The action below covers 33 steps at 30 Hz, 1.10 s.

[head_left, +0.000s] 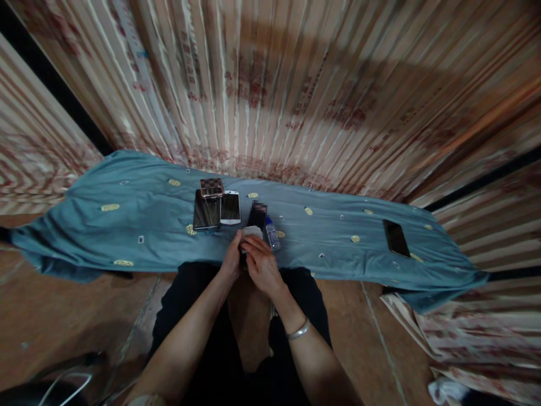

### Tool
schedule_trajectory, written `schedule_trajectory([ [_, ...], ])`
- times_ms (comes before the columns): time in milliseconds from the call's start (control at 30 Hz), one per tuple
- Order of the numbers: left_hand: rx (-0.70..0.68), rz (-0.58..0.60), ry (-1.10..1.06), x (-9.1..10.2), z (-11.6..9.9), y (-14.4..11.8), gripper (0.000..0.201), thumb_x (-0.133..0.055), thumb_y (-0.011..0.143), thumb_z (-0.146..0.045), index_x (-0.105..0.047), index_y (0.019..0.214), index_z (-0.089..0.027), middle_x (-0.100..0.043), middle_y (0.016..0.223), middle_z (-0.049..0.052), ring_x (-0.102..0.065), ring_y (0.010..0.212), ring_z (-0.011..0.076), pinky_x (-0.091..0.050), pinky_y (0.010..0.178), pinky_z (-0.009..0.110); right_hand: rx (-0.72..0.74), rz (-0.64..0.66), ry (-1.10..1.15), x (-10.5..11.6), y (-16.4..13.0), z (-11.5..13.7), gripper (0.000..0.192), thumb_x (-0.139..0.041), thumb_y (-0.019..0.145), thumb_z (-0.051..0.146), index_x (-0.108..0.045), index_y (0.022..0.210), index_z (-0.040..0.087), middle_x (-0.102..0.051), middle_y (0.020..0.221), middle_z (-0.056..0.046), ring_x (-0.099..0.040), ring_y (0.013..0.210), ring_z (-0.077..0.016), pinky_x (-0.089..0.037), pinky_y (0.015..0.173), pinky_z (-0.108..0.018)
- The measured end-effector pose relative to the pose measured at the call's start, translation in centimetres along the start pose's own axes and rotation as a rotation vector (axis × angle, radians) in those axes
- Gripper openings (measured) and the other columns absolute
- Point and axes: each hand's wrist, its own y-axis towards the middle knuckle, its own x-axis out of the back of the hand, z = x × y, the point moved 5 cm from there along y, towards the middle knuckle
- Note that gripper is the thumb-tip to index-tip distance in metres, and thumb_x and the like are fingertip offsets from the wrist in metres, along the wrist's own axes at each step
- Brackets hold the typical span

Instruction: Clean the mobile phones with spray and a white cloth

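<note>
My left hand (233,258) and my right hand (262,264) meet at the near edge of a blue cloth (127,225) spread on the floor. Together they hold a dark phone-like object with a whitish cloth or pad (252,231) on top of it; most of the object is hidden by my fingers. Just behind my hands lies a dark phone (256,216), and a small clear bottle with a blue cap (272,234) lies beside my right hand. A silver bracelet (298,330) circles my right wrist.
Three phones lie in a cluster at the middle left of the cloth: a dark one (206,211), a white one (230,207) and a checkered one (211,187). Another black phone (396,238) lies far right. Striped patterned curtains (270,84) hang behind. Cables (63,386) sit lower left.
</note>
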Motion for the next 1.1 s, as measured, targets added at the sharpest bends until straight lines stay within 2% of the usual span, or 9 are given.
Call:
schedule_trajectory([
  [333,-0.038,0.03,0.027,0.2,0.0,0.3,0.029,-0.077,0.08,-0.047,-0.072,0.079,-0.019,-0.076,0.085,0.004,-0.07,0.099,0.0212,-0.051,0.097,0.03,-0.019,-0.018,-0.025,0.1,-0.1,-0.5,0.043,-0.045,0.092,0.009,-0.071,0.125,0.018,-0.069,0.135,-0.013,-0.059,0.135,-0.0254,-0.048,0.117,-0.047],
  [533,0.033,0.028,0.002,-0.2,0.2,-0.1,0.03,-0.073,0.084,-0.048,-0.072,0.08,-0.019,-0.077,0.089,0.006,-0.07,0.106,0.0253,-0.054,0.093,0.031,-0.003,0.002,0.035,0.7,-0.4,-0.4,0.041,-0.043,0.093,0.009,-0.073,0.12,0.014,-0.071,0.133,-0.016,-0.061,0.132,-0.025,-0.048,0.117,-0.046],
  [600,0.058,0.02,0.005,-0.3,0.3,-0.1,0.031,-0.071,0.086,-0.049,-0.073,0.082,-0.017,-0.077,0.086,0.006,-0.071,0.104,0.0256,-0.055,0.092,0.032,-0.02,0.01,0.05,0.9,-0.5,-0.6,0.041,-0.043,0.093,0.009,-0.073,0.121,0.015,-0.07,0.134,-0.016,-0.061,0.133,-0.0251,-0.047,0.118,-0.048],
  [767,0.053,0.084,-0.042,-0.4,0.5,0.1,0.034,-0.073,0.084,-0.05,-0.073,0.084,-0.016,-0.078,0.09,0.007,-0.071,0.105,0.0271,-0.055,0.091,0.033,-0.051,0.045,0.061,0.9,-0.7,-1.0,0.041,-0.045,0.093,0.01,-0.072,0.124,0.02,-0.069,0.136,-0.013,-0.059,0.135,-0.0243,-0.045,0.12,-0.048],
  [1100,0.033,0.087,-0.03,-0.2,0.4,0.4,0.033,-0.065,0.092,-0.049,-0.073,0.092,-0.017,-0.072,0.08,0.003,-0.071,0.093,0.0219,-0.054,0.08,0.029,-0.034,0.019,0.09,1.5,-0.6,-0.4,0.039,-0.048,0.091,0.009,-0.075,0.115,0.023,-0.074,0.129,-0.009,-0.064,0.13,-0.0214,-0.049,0.117,-0.044],
])
